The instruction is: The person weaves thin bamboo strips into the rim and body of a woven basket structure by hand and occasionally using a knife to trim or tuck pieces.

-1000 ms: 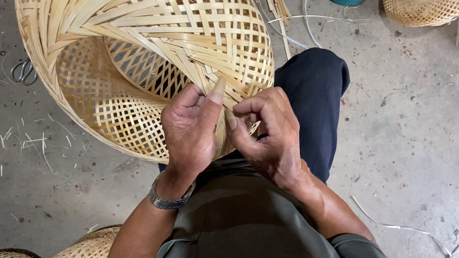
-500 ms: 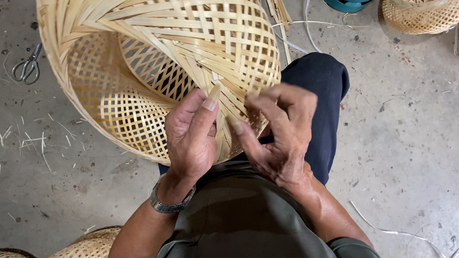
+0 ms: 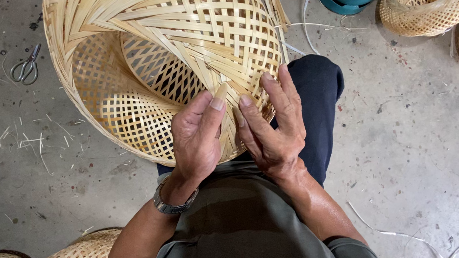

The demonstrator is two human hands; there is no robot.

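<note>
Both hands, left [image 3: 198, 136] and right [image 3: 270, 124], now flattened open against bamboo basket [image 3: 173, 54]; earlier pinching strips.

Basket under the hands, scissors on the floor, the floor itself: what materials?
Basket: looks like split bamboo or a similar cane; pale, flat, unpainted strips in an open lattice, with loose ends sticking out at the top. Both hands, left hand and right hand, press on its weave.
Scissors: probably bare metal, grey and dull.
Floor: likely concrete; grey, mottled, stained, finely cracked.
</note>
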